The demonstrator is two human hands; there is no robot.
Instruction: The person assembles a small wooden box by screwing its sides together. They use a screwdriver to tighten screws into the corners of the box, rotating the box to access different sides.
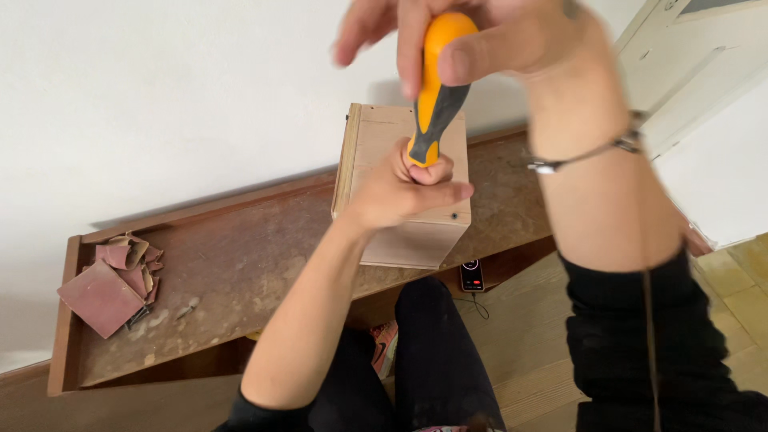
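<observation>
Orange-and-grey screwdriver (436, 88) stands near upright over the plywood box (404, 192) on the worn wooden board (240, 264). Right hand (472, 36) wraps the handle top, fingers curled. Left hand (408, 188) is fisted tight round the shaft base on the box top. Sandpaper scraps (112, 284) at 9 o'clock.

Pale raw-wood box (376, 144), glossy plastic screwdriver handle (438, 48), rough sandpaper (100, 298)

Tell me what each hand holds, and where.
Right hand grips the screwdriver by its orange handle top; left hand wraps its lower end.
</observation>
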